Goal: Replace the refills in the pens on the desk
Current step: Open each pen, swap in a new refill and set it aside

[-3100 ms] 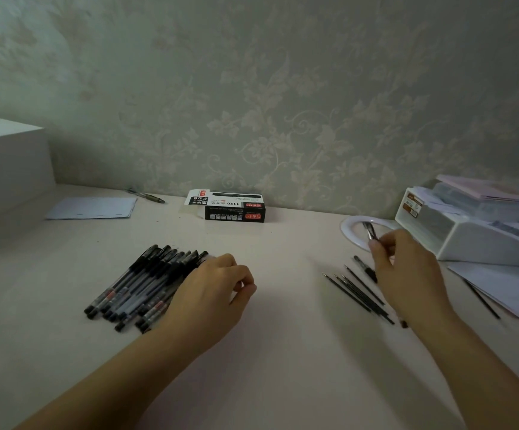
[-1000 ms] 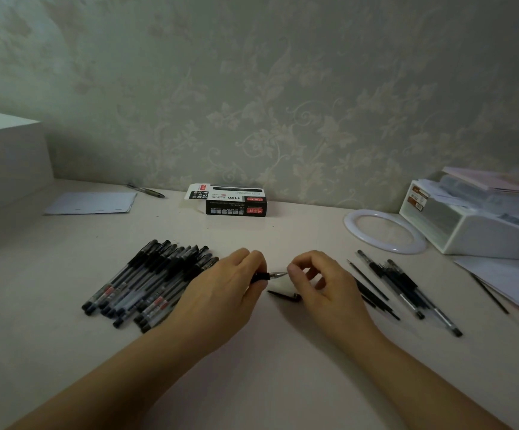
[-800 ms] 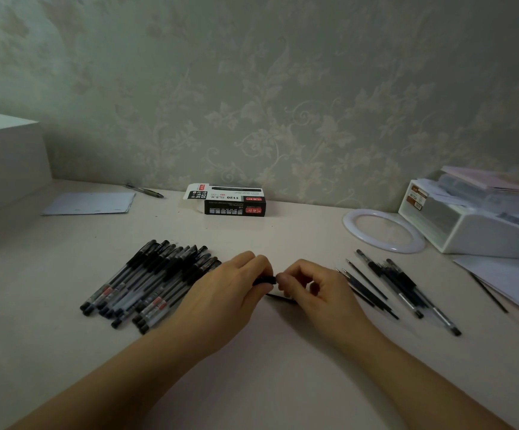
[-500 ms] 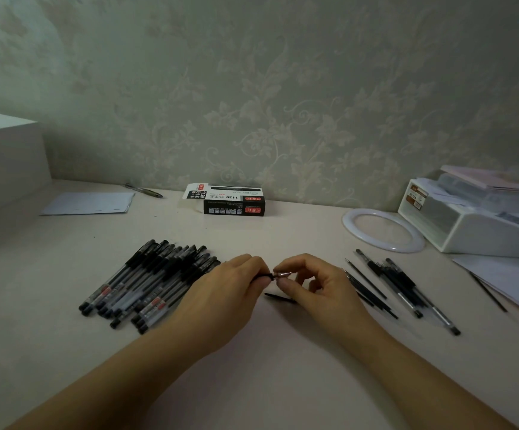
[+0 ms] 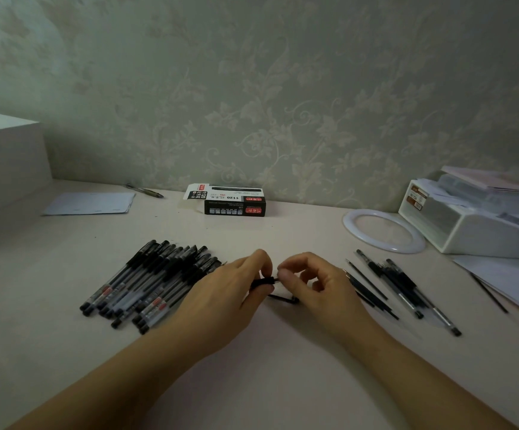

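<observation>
Head view: left hand (image 5: 221,301) clamps a black pen (image 5: 262,281) mid-desk; right hand (image 5: 320,288) pinches its tip. Big untouched-looking heap of black capped pens (image 5: 149,282) towards the left edge; few opened pens and refills (image 5: 391,287) towards the right. Early, I judge.

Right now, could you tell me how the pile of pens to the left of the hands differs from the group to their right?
The left pile holds many capped pens packed side by side and overlapping; the right group is fewer and looser, mixing pens with thin bare refills. The left hand partly covers the left pile; the right group lies clear of the right hand. Both lie flat on the desk.
</observation>
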Available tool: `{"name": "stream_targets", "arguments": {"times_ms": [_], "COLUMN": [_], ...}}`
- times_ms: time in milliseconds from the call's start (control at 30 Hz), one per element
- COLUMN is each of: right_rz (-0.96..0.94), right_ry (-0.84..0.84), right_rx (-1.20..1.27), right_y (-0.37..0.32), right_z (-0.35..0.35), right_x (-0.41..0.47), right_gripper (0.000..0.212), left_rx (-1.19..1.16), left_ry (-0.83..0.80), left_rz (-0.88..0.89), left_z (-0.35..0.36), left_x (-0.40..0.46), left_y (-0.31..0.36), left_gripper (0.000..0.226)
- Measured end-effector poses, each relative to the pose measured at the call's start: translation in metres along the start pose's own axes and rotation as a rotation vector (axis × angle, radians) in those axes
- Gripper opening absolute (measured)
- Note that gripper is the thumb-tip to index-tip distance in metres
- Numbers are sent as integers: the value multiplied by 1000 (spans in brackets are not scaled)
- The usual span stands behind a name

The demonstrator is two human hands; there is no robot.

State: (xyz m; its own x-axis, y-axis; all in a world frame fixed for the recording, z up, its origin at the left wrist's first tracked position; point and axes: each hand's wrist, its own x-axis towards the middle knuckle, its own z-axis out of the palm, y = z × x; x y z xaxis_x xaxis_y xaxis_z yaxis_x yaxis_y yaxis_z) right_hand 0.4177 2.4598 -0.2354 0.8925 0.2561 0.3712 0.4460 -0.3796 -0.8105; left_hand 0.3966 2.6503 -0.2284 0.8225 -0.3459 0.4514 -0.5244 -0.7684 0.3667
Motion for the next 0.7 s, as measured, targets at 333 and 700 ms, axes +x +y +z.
{"name": "stream_targets", "arguments": {"times_ms": [333,700], "right_rz": [13,34], "right_ry": [0,11], "right_rx": [31,78], "right_y": [-1,-3], "right_z": [-1,-1], "right_x": [-1,0], "right_gripper": [15,7], "left_rx": [-37,-56], "left_ry": [-18,-26], "left_rz": [-12,-5], "left_z": [-3,-4], "left_x": [0,0], "left_y": [3,5], "left_gripper": [10,18]}}
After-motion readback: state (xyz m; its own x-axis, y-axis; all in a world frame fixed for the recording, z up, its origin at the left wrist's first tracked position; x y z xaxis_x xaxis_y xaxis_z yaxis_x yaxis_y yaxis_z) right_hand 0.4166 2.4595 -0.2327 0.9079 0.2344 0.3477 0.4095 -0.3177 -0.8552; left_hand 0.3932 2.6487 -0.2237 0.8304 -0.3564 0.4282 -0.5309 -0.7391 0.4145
